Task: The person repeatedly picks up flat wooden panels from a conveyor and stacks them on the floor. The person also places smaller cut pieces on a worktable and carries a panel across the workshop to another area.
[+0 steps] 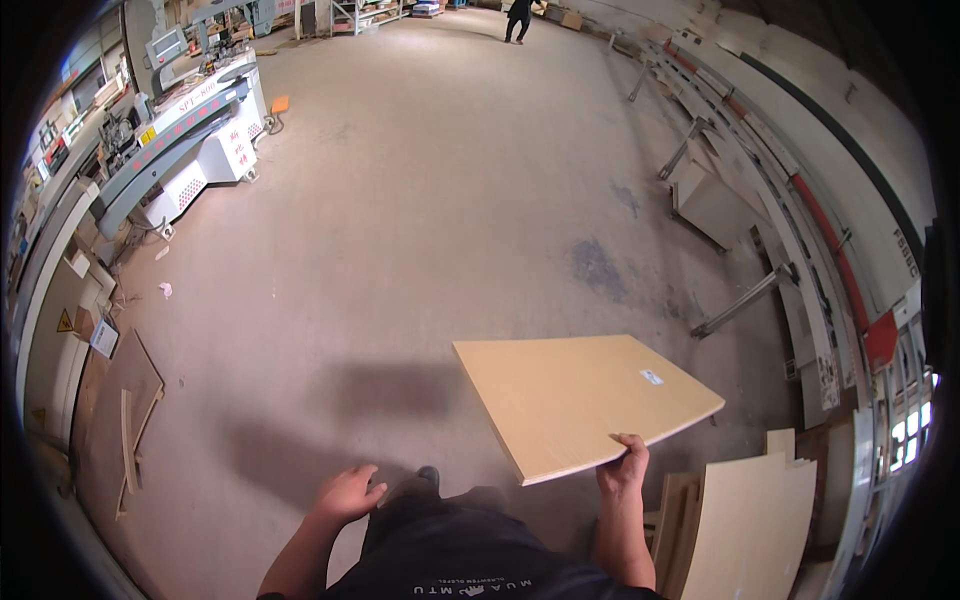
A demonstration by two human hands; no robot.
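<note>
My right hand (624,466) is closed round the near edge of a light tan wooden panel (570,395). Its thumb lies on top, and the other fingers are mostly hidden under the board. The panel is held off the floor in front of me and to the right, with a small white label (652,377) on its upper face. My left hand (350,492) hangs by my left thigh, fingers apart and nothing in it.
Several tan boards (750,520) stand at the lower right. Along the right runs a long machine (830,200) with protruding legs. A white machine (215,150) stands at the far left, and brown board offcuts (135,410) lean nearer on that side. Far ahead, a person (518,18) stands on the floor.
</note>
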